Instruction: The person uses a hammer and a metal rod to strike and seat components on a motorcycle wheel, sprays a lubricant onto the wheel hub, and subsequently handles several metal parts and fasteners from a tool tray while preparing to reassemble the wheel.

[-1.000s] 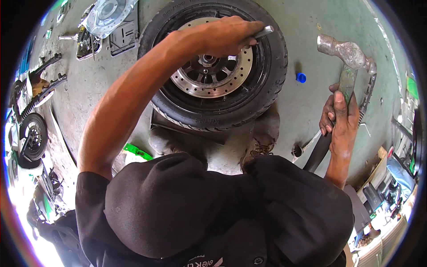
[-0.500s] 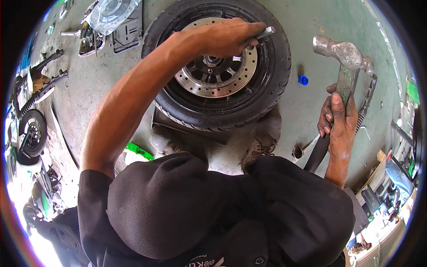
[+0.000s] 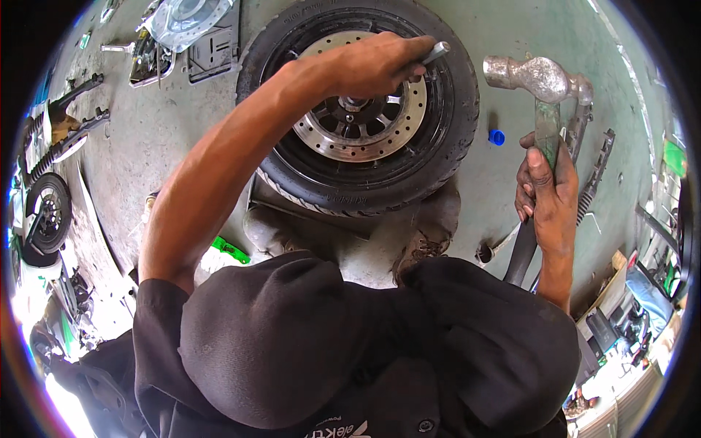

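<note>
My left hand (image 3: pixel 381 64) is closed on a short metal rod (image 3: pixel 439 50), whose bright end sticks out past the thumb. It is held over a wheel with a black tyre (image 3: pixel 458 109) and a drilled brake disc (image 3: pixel 339 150), which lies flat in front of me. The rod's other end is hidden behind my hand and forearm. Right of the wheel, my right hand (image 3: pixel 549 191) grips a ball-peen hammer (image 3: pixel 542 79) by its greenish handle, head raised and pointing away from me, thumb along the handle.
A blue cap (image 3: pixel 496 137) lies on the floor right of the wheel. My shoe (image 3: pixel 423 252) is near the tyre's close edge. A spring-coiled metal part (image 3: pixel 597 171) lies beyond my right hand. At far left are a bagged disc (image 3: pixel 191 22), a dark plate (image 3: pixel 214 55) and another wheel (image 3: pixel 50 212).
The hammer head has swung left, toward the wheel, with my right hand. My left hand keeps the rod in nearly the same place over the wheel.
</note>
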The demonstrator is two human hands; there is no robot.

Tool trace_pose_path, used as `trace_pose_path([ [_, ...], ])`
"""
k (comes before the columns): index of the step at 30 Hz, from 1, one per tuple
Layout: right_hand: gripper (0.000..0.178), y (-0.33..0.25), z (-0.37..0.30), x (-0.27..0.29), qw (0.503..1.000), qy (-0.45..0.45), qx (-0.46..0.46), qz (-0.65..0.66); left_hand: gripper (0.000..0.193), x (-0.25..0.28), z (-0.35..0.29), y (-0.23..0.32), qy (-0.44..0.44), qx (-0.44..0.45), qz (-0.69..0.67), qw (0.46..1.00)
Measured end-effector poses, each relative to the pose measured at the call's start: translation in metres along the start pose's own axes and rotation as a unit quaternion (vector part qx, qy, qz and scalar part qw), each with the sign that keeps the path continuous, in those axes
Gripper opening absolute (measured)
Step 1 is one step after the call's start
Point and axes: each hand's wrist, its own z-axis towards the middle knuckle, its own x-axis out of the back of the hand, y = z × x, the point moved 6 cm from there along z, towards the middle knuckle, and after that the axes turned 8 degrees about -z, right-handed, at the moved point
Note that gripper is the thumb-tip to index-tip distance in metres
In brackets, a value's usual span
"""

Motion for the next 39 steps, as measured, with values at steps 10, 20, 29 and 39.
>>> trace_pose_path([
  [10, 0.031, 0.003, -0.004, 0.0, 1.0, 0.001, -0.001, -0.001, 0.049, -0.003, 0.004, -0.001, -0.012, -0.011, 0.014, 1.0],
  [20, 0.032, -0.08, -0.017, 0.087, 0.926, 0.102, 0.313, 0.186, 0.046, -0.008, 0.009, 0.001, -0.056, -0.012, 0.028, 0.998],
  [29, 0.036, -0.017, 0.007, 0.024, 0.99, 0.141, 0.016, 0.017, 0.045, 0.007, 0.002, -0.001, -0.006, -0.055, 0.034, 0.998],
  [39, 0.032, -0.025, -0.001, 0.033, 0.991, 0.117, 0.066, 0.027, 0.04, 0.001, 0.013, 0.016, -0.003, -0.076, 0.045, 0.996],
])
